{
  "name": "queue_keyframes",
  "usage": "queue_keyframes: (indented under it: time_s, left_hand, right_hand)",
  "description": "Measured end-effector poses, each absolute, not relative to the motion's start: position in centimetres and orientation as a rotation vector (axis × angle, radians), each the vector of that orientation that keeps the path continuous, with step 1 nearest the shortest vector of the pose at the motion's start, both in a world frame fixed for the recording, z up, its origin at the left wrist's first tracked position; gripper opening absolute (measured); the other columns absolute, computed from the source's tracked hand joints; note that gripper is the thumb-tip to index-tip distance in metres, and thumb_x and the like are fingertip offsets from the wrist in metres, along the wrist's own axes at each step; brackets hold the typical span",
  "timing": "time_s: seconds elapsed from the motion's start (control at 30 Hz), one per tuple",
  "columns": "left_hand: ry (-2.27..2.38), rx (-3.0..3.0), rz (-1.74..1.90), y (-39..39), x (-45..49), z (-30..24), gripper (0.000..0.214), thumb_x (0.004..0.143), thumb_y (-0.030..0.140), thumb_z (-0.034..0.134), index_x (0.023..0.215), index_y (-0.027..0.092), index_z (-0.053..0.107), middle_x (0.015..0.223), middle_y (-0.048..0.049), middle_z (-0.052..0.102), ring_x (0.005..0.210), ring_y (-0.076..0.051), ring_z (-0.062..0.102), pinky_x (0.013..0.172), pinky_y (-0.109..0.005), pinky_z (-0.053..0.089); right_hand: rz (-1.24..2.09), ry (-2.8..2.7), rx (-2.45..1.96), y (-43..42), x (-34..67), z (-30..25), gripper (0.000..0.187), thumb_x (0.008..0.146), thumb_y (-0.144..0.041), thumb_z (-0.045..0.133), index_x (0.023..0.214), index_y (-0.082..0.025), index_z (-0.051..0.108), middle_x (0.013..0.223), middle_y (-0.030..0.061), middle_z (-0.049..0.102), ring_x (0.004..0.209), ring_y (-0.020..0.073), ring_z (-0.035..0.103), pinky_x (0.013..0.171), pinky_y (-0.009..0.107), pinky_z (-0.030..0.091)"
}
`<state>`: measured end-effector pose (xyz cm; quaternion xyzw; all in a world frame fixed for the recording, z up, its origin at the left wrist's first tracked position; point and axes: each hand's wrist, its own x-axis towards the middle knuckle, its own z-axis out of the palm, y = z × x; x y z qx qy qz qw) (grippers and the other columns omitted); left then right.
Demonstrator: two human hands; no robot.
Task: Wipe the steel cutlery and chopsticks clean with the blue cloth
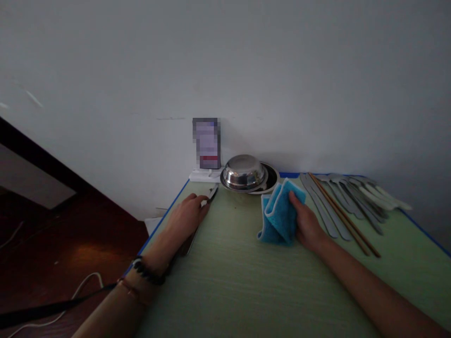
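My right hand (308, 223) grips a folded blue cloth (282, 216) with pale edging, holding it over the middle of the table. At the table's left side, my left hand (190, 211) is closed around a piece of metal cutlery (213, 191); its tip pokes out past the fingers, and its kind is hidden. Beneath that hand and wrist, the handles of more cutlery (189, 245) show in part. Between and beyond the hands, an upturned shiny metal bowl (244, 172) rests partly over another metal dish (273, 176).
On the right lie wooden chopsticks (347, 218), table knives (322, 211), several metal spoons and forks (362, 202), and pale utensils (384, 196). A blurred phone (207, 143) stands on a white holder (202, 176) against the wall. The green table (253, 286) has a blue edge.
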<state>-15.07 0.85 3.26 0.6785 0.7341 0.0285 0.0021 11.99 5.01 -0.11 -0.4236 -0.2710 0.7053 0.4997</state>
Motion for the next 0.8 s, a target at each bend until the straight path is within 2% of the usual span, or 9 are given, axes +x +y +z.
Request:
queue_keyframes:
  time_s: [0.1,0.2,0.27,0.37,0.43,0.6,0.8]
  left_hand:
    - [2.357,2.126,0.084,0.5,-14.3,2.8,0.042,0.089,0.043,0.035,0.118,0.019,0.053,0.108,-0.0118,0.055,0.093,-0.027,0.059,0.078,-0.036,0.047]
    - [2.419,2.078,0.030,0.3,-14.2,3.0,0.046,0.087,0.048,0.037,0.114,0.014,0.055,0.107,-0.0160,0.055,0.098,-0.033,0.057,0.073,-0.041,0.048]
    - [2.410,2.044,-0.002,0.3,-14.5,3.2,0.044,0.088,0.045,0.037,0.107,0.012,0.058,0.102,-0.0166,0.058,0.091,-0.032,0.060,0.071,-0.040,0.048]
    - [2.308,2.054,-0.005,0.7,-15.4,3.4,0.037,0.087,0.041,0.039,0.101,0.014,0.060,0.095,-0.0123,0.063,0.083,-0.025,0.062,0.071,-0.034,0.048]
    - [2.231,2.087,0.007,1.0,-16.0,3.4,0.035,0.086,0.040,0.041,0.100,0.016,0.062,0.094,-0.0095,0.064,0.084,-0.022,0.062,0.075,-0.030,0.048]
    - [2.144,2.158,0.044,1.2,-17.0,3.1,0.034,0.083,0.038,0.044,0.101,0.020,0.066,0.102,-0.0093,0.061,0.094,-0.023,0.059,0.089,-0.032,0.042]
    - [2.118,2.110,0.067,1.2,-17.5,3.2,0.037,0.080,0.041,0.047,0.102,0.020,0.068,0.094,-0.0090,0.065,0.082,-0.023,0.062,0.078,-0.030,0.046]
  right_hand:
    - [1.695,-0.661,-1.051,5.0,12.0,-0.2,0.031,0.073,-0.047,0.062,0.088,-0.020,0.065,0.085,0.0041,0.073,0.094,0.0235,0.065,0.085,0.038,0.052]
    - [1.694,-0.658,-1.061,5.1,12.0,-0.2,0.030,0.073,-0.046,0.062,0.088,-0.020,0.065,0.084,0.0038,0.073,0.095,0.0233,0.065,0.085,0.037,0.052]
    - [1.700,-0.658,-1.061,5.1,12.0,-0.2,0.029,0.073,-0.046,0.062,0.087,-0.020,0.065,0.085,0.0038,0.073,0.095,0.0232,0.065,0.085,0.037,0.052]
    - [1.707,-0.671,-1.054,5.1,12.0,-0.3,0.031,0.071,-0.048,0.064,0.086,-0.021,0.066,0.085,0.0036,0.073,0.095,0.0232,0.065,0.086,0.037,0.052]
    - [1.694,-0.696,-1.063,5.1,12.1,-0.5,0.033,0.070,-0.049,0.065,0.087,-0.021,0.066,0.085,0.0034,0.073,0.095,0.0233,0.065,0.086,0.037,0.052]
    - [1.677,-0.722,-1.086,5.1,12.1,-0.6,0.034,0.070,-0.050,0.064,0.088,-0.020,0.066,0.085,0.0039,0.073,0.095,0.0235,0.065,0.085,0.037,0.052]
    - [1.666,-0.732,-1.070,5.2,12.1,-0.7,0.035,0.070,-0.051,0.063,0.088,-0.020,0.065,0.086,0.0041,0.073,0.093,0.0235,0.066,0.084,0.036,0.052]
